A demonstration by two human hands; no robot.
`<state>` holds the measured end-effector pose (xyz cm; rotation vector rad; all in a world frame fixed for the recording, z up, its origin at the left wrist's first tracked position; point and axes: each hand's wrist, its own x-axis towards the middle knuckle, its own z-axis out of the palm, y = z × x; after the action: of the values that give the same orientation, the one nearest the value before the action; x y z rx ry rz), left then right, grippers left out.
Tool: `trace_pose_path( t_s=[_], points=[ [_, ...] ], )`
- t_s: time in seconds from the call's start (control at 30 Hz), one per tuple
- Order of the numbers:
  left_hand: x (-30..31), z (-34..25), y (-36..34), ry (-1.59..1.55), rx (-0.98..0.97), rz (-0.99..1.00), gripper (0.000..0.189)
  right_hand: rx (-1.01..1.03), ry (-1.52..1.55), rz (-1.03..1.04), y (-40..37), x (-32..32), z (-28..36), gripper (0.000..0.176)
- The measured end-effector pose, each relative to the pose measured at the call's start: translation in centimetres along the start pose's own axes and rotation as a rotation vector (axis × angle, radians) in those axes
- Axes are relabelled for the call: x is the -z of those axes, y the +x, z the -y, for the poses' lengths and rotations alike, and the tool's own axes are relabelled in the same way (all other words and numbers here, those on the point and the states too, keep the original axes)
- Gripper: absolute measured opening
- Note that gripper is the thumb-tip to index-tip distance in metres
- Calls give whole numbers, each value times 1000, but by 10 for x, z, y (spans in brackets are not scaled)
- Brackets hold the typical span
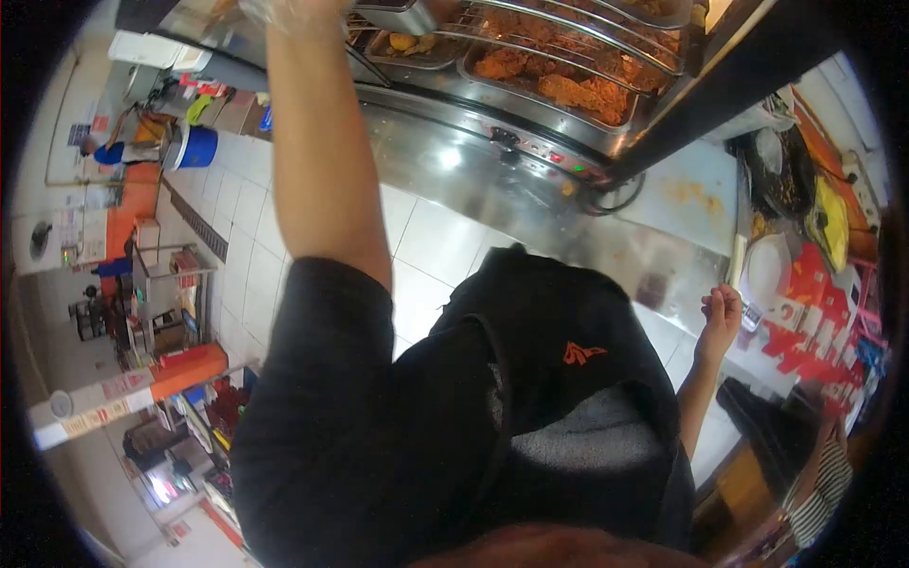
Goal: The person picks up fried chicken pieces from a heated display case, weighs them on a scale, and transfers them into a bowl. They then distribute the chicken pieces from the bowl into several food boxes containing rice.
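Observation:
My left arm reaches up to the top edge, where my left hand (295,13) shows only in part, in a clear plastic glove. Its fingers are cut off by the frame. Close to it are a metal container (402,17) and the wire rack (530,47) of a food warmer. Metal trays of fried chicken (578,93) sit under the rack's bars. On the right, my bare right hand (724,310) is held low by the counter's edge. Its fingers are loosely curled and a little apart, with nothing visible in them.
A steel counter (445,156) runs below the warmer, with a stained white board (677,189) at its right. Beyond stand a dark pan (778,170) and red-and-white packaging (814,312). A blue bucket (197,148) and shelves (175,284) are at left, on a tiled floor (241,204).

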<state>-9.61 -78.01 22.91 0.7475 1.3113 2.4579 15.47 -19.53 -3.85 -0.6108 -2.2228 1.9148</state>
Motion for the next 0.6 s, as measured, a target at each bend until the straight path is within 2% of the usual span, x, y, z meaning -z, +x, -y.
trace_pose_path(
  t_s=[0.03,0.07,0.1,0.13,0.2,0.23,0.3,0.37,0.4,0.43,0.47,0.53,0.57,0.6],
  points=[
    [-32,19,-14,19,-12,-12,19,4,26,16,1,4,2,17],
    [-67,42,-25,-122,-234,-265,15,14,35,39,4,13,0,17],
    [-91,58,-36,-264,-462,-513,17,-9,35,65,8,23,-6,17],
    [-102,67,-47,-248,-473,-525,17,-41,33,88,9,34,-13,16],
    [-124,93,-67,-328,-238,-571,30,-46,65,148,13,58,-30,14],
    [-142,113,-77,-331,-233,-579,30,-57,45,177,13,70,-37,14],
    [-189,164,-92,-420,-256,-453,31,-80,-22,199,9,98,-48,14],
    [-230,210,-100,-525,-131,-582,31,-130,7,218,7,125,-61,13],
    [-262,237,-94,-647,-90,-636,33,-141,-82,224,8,139,-70,11],
    [-283,264,-94,-705,9,-654,32,-121,32,228,7,153,-80,9],
    [-305,294,-83,-767,93,-612,32,-162,5,197,4,163,-75,10],
    [-342,339,-60,-712,299,-935,29,-190,23,133,2,185,-86,11],
    [-349,364,-49,-719,358,-902,29,-156,69,142,3,198,-108,10],
    [-349,391,-40,-662,445,-789,28,-171,-42,128,4,206,-100,11]
  ],
)
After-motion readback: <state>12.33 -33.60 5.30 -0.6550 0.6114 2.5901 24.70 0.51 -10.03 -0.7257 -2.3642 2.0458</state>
